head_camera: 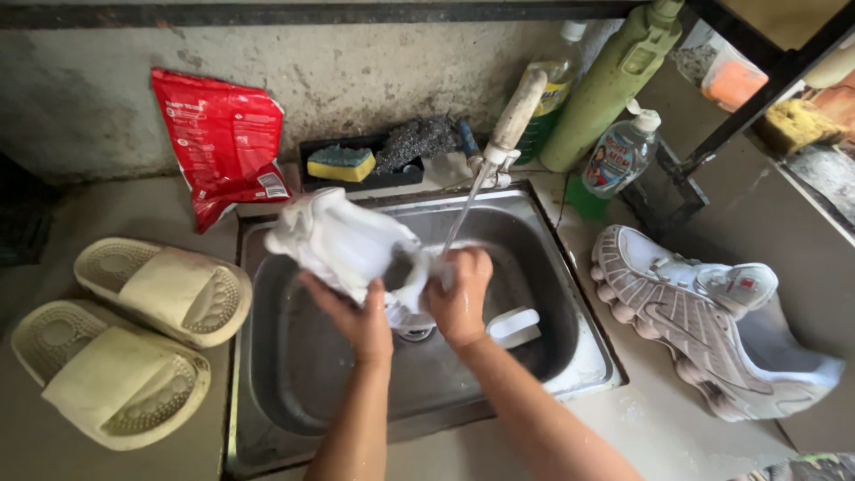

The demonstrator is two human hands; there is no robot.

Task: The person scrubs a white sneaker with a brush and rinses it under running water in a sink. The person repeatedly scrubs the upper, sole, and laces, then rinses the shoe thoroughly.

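Note:
Over the steel sink [570, 352] I hold a white sneaker [343, 240], sole side away, toe up to the left. My left hand [356, 313] grips it from underneath. My right hand [460, 289] is closed at the shoe's opening, under a thin stream of water [463, 209] running from the tap [512, 120]. Whether the right hand holds anything besides the shoe is hidden. A white bar-like object [515, 327] lies in the sink basin beside my right wrist.
A matching white sneaker [704, 321] lies on the counter at right. Two cream slides [165, 289] [111, 374] sit at left. A red pouch [221, 142], a tray with sponge [341, 163] and steel wool [417, 140], and bottles [614, 76] [621, 158] line the back wall.

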